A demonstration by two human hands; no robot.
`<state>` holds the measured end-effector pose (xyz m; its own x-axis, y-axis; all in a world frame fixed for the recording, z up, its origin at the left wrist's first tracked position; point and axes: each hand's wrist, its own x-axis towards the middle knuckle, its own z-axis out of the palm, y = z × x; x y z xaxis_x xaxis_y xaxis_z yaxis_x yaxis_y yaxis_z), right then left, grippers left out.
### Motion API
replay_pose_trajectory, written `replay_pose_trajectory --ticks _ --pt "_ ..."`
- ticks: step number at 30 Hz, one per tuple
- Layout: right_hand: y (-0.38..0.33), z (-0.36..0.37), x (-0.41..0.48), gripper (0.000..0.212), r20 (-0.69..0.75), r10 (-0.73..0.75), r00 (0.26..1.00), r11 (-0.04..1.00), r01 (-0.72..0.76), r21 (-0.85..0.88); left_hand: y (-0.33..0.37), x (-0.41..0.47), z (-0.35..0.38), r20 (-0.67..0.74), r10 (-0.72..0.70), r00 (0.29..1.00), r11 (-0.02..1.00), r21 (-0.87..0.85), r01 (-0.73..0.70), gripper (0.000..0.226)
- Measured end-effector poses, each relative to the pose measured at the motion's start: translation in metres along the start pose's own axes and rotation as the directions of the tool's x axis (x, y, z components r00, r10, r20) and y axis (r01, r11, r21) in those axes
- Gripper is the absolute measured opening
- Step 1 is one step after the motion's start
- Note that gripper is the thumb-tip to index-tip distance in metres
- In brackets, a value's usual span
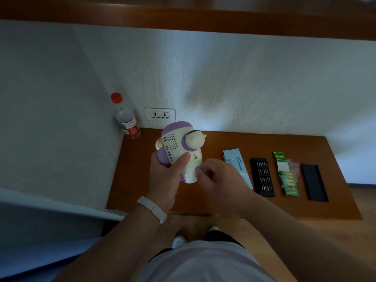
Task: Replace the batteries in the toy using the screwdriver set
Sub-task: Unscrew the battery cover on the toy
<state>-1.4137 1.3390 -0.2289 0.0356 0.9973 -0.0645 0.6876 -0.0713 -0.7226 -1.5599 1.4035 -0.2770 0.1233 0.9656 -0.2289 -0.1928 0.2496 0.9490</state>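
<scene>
A cream and purple toy (179, 147) is held up above the wooden table (223, 204), its back with speaker holes turned toward me. My left hand (168, 176) grips it round the lower body, thumb pressed on the back. My right hand (217, 178) has curled fingers at the toy's lower right edge, by a purple part; what they pinch is too small to make out. On the table to the right lie the black bit tray (262, 177) of the screwdriver set, its black lid (314, 184), a pale blue box (237, 165) and a green battery pack (285, 174).
A clear bottle with a red cap (126, 117) stands in the back left corner by the wall. A double wall socket (159, 115) sits just behind the toy. White walls close the table at the back and left. My legs and shoes show below the table's front edge.
</scene>
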Motion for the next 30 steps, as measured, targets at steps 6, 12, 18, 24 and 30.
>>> replay_pose_trajectory --ticks 6,12,18,24,30 --pt "-0.013 -0.004 0.012 0.022 0.074 0.345 0.936 0.794 -0.333 0.509 0.008 -0.004 -0.001 0.016 0.056 0.998 0.998 0.004 -0.056 0.081" --pt "-0.023 -0.009 0.010 0.019 0.193 0.400 0.896 0.511 -0.393 0.765 0.012 -0.014 0.001 0.062 0.083 0.995 0.996 0.030 -0.085 0.082" --pt "-0.024 -0.008 0.001 0.029 0.268 0.360 0.893 0.300 -0.383 0.874 0.012 -0.017 -0.002 0.117 0.091 0.989 0.994 0.057 -0.098 0.080" --pt "-0.028 -0.008 -0.008 0.039 0.221 0.296 0.929 0.284 -0.307 0.909 0.021 -0.025 0.000 0.139 0.124 0.983 0.987 0.087 -0.137 0.084" --pt "-0.037 -0.008 -0.016 0.053 0.101 0.255 0.962 0.293 -0.177 0.940 0.036 -0.035 0.005 0.167 0.182 0.969 0.978 0.076 -0.197 0.089"
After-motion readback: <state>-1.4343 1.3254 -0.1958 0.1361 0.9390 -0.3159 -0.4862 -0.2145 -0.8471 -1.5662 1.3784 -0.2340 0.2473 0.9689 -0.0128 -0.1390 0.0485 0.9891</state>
